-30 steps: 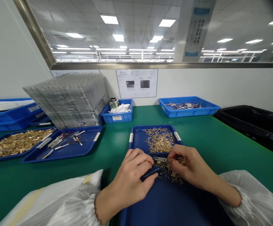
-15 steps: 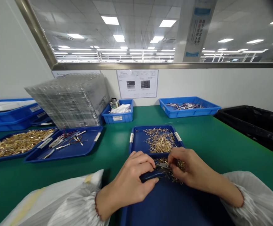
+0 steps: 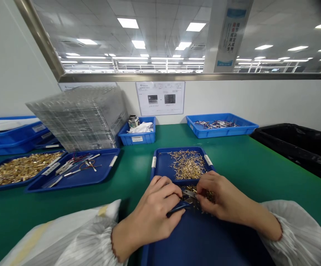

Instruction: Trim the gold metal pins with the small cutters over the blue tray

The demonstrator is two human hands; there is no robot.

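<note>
My left hand (image 3: pixel 157 210) is wrapped round a pair of blue-handled pliers (image 3: pixel 177 207), their silver jaws pointing right. Close by the jaw tips, the fingers of my right hand (image 3: pixel 218 194) are pinched together. Whatever small piece they grip is too hidden to make out. Under both hands lies a dark blue tray (image 3: pixel 204 240) with small brass-coloured pins (image 3: pixel 192 188) at its far end, partly covered by my fingers. Just behind it, a second blue tray (image 3: pixel 161 164) carries a loose heap of thin gold-coloured pins (image 3: pixel 189 166).
At left are a tray of gold-coloured pieces (image 3: pixel 21 170) and a tray (image 3: pixel 94 177) with wired parts. Behind them rises a stack of clear plastic trays (image 3: pixel 79 118). A small blue bin (image 3: pixel 138 138), a shallow blue bin (image 3: pixel 224 131) and a black-lined bin (image 3: pixel 296 147) stand farther back.
The pliers have tilted slightly and their jaws appear a little farther apart. My right hand has shifted slightly left and its fingers remain pinched. The other things stay in place.
</note>
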